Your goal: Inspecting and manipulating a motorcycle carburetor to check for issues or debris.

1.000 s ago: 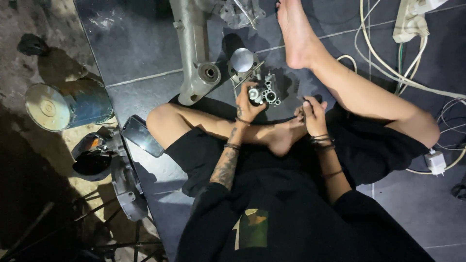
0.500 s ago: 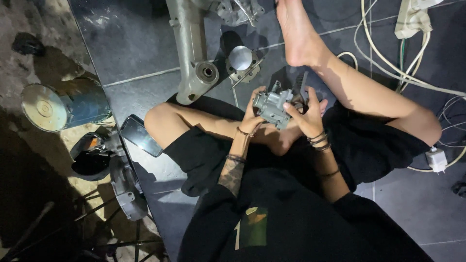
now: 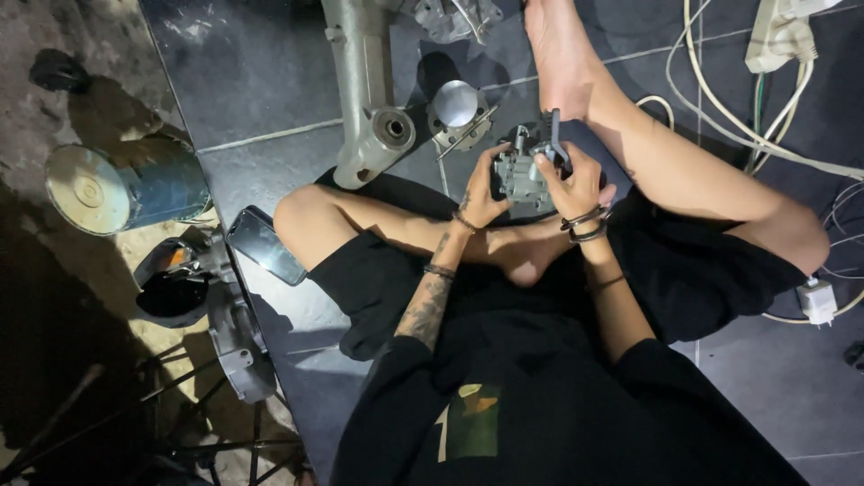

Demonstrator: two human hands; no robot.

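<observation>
Hands together: left hand [image 3: 483, 184] and right hand [image 3: 570, 183] clamp a grey carburetor [image 3: 522, 174], mid-inspection; turning it needs a firm two-handed grip.

A dark rectangular phone screen [image 3: 265, 245] lies beside the knee.

Both hands cover much of the small grey cast-metal engine part [image 3: 522, 175], the left hand [image 3: 481, 193] hiding its near side and the right hand [image 3: 571, 184] masking whatever the dark lever above connects to. The long grey metal arm casting [image 3: 364, 90] and the white power strip [image 3: 778, 31] run off the top edge. Left of the dark tiled floor [image 3: 252, 81], the black tripod legs [image 3: 225, 432] dissolve into shadow, their details unreadable
</observation>
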